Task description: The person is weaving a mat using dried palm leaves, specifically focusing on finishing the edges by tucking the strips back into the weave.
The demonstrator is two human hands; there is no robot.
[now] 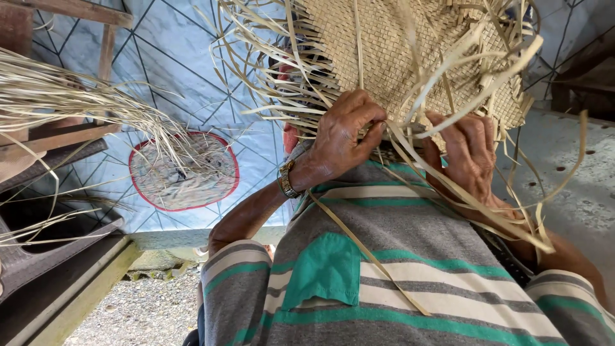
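I see the woven straw mat (410,51) held up before the chest, its unfinished fringe of loose strips (461,198) trailing down and outward. Left hand (343,138): fingers pinched shut on strips at the lower edge. Right hand (471,157): fingers curled around strips (wristwatch (286,179) on left wrist). Straw bundle (70,96) lies far left.
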